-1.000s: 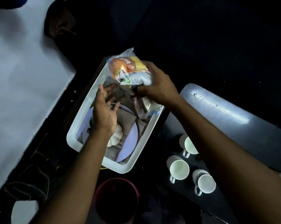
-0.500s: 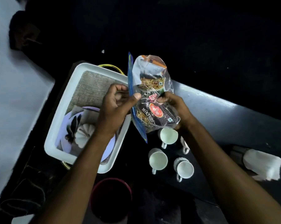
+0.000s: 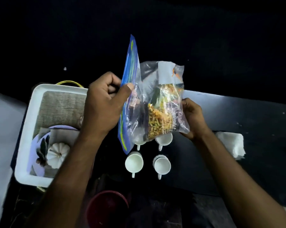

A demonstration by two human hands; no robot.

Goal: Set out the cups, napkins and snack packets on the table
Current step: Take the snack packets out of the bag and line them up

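My left hand (image 3: 104, 106) pinches a flat blue snack packet (image 3: 128, 89), held upright on edge. Beside it my right hand (image 3: 192, 118) grips a clear snack packet (image 3: 162, 109) of yellow fried mix by its right side. Both packets hang above the dark table (image 3: 246, 122). Under them stand white cups: two in front (image 3: 134, 162) (image 3: 162, 165), and two behind, one (image 3: 164, 139) half hidden by the clear packet and one (image 3: 139, 141) mostly hidden. A stack of white napkins (image 3: 231, 143) lies on the table to the right.
A white plastic tub (image 3: 35, 102) at the left holds a woven mat (image 3: 60, 109), a pale plate (image 3: 33, 162) and a white pumpkin ornament (image 3: 57, 152). A dark red bucket (image 3: 106, 208) sits on the floor near me. A pale surface (image 3: 2, 129) lies at the far left.
My hands lifted the packets out of the tub and carried them right, over the cups. My view swung right, bringing the napkins and another cup into sight.
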